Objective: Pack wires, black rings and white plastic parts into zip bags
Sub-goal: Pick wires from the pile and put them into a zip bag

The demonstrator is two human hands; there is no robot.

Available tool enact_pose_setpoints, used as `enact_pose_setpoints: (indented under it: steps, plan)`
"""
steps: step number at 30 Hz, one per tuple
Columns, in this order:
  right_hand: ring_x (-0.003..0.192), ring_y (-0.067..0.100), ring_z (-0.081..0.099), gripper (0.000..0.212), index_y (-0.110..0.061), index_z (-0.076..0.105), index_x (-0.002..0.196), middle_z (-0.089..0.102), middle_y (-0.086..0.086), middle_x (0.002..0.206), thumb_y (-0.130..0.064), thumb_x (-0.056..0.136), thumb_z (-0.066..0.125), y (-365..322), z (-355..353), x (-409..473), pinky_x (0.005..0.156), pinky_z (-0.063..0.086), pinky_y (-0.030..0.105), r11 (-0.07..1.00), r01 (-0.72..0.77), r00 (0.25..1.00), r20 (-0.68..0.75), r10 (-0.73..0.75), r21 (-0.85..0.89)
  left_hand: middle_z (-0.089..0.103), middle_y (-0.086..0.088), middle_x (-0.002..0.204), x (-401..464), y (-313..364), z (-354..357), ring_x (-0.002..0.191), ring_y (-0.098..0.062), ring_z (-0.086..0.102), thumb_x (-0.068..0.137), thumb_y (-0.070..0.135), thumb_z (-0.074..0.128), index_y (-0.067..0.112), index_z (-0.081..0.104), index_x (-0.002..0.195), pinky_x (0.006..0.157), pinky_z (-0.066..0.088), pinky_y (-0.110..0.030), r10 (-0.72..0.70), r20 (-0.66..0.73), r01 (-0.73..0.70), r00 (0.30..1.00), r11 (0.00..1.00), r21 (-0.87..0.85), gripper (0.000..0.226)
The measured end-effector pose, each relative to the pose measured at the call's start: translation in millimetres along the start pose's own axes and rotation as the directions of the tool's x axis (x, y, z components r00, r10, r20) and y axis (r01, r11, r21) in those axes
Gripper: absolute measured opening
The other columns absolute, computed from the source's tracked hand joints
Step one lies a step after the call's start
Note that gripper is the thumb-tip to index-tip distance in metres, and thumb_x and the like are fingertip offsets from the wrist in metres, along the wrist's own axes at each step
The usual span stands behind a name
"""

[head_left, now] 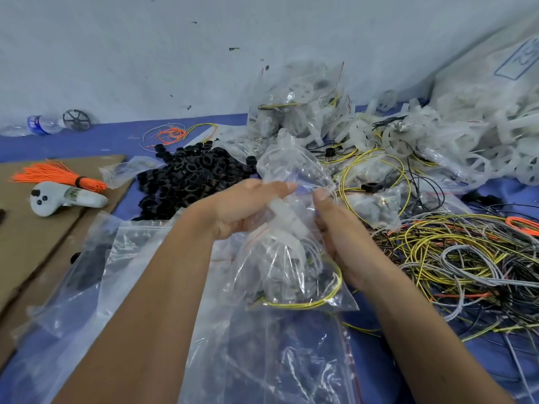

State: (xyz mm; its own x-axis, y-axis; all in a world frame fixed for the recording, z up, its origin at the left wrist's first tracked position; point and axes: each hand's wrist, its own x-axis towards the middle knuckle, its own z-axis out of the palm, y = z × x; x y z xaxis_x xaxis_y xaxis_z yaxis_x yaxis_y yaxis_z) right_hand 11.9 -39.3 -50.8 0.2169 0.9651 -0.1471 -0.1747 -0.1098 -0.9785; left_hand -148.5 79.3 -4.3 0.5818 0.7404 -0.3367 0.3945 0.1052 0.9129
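A stack of empty zip bags (262,360) lies at the near edge of the blue surface (116,138), under the person's forearms. Above it, both hands hold a filled zip bag (291,258) upright: the left hand (245,208) pinches the bag's top between fingers and thumb, and the right hand (335,225) grips the opposite side with curled fingers. Inside the bag sit a white plastic part (284,220) and a yellow wire (320,298) coiled at the bottom. Just beyond the left hand lies a heap of black rings (189,176). A tangle of loose wires (466,263) spreads along the right edge, and white plastic parts (437,141) pile toward the far right corner beside filled bags (300,97). On cardboard (43,228) at the left edge rest a bundle of orange ties (58,174) and a white controller (67,198). A water bottle (40,125) lies at the far left edge against the wall.
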Motion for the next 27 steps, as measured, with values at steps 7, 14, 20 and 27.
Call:
enact_pose_setpoints:
  steps: [7, 14, 20, 27]
  plan:
    - [0.057, 0.018, 0.063, 0.015, -0.004, 0.071, 0.084, 0.068, 0.008, 0.07, -0.01, 0.097, 0.066, 6, -4, -3, 0.047, 0.053, 0.029, 0.994, 0.08, 0.993, -0.081, -0.086, -0.072, 0.072, -0.021, 0.121, -2, -36, 11, 0.112, -0.039, 0.07, 0.054, 0.081, 0.085, 0.005, 0.066, 0.126, 0.104, 0.053, -0.056, -0.005, 0.033, 0.008, 0.999, 0.995, -0.1, 0.106]
    - [0.068, 0.027, 0.063, 0.033, -0.012, 0.069, 0.107, 0.078, 0.007, 0.087, 0.011, 0.09, 0.053, 5, -2, 0, 0.051, 0.05, 0.032, 0.993, 0.098, 0.988, -0.114, -0.105, -0.066, 0.075, -0.006, 0.118, -16, -63, 1, 0.088, -0.018, 0.076, 0.029, 0.088, 0.083, 0.013, 0.048, 0.145, 0.073, 0.061, -0.033, -0.038, -0.019, 0.033, 0.999, 0.98, -0.197, 0.143]
    - [0.08, 0.028, 0.07, 0.028, -0.007, 0.069, 0.095, 0.077, 0.009, 0.086, -0.033, 0.1, 0.062, 7, -4, 4, 0.052, 0.05, 0.027, 0.989, 0.143, 0.965, -0.216, -0.147, -0.036, 0.074, 0.009, 0.074, -15, -66, 11, 0.065, -0.007, 0.07, 0.045, 0.087, 0.08, 0.032, 0.077, 0.091, 0.062, 0.058, -0.026, 0.194, -0.144, -0.231, 0.97, 0.921, -0.315, 0.071]
    - [0.072, 0.018, 0.067, 0.023, -0.015, 0.072, 0.081, 0.074, 0.004, 0.08, -0.018, 0.101, 0.061, 2, -5, 2, 0.066, 0.058, 0.033, 0.978, 0.178, 0.941, -0.309, -0.138, 0.106, 0.072, 0.001, 0.078, -14, -62, 10, 0.064, -0.014, 0.067, 0.086, 0.036, 0.076, 0.024, 0.078, 0.088, 0.059, 0.056, -0.03, 0.305, -0.233, -0.382, 0.923, 0.788, -0.483, 0.013]
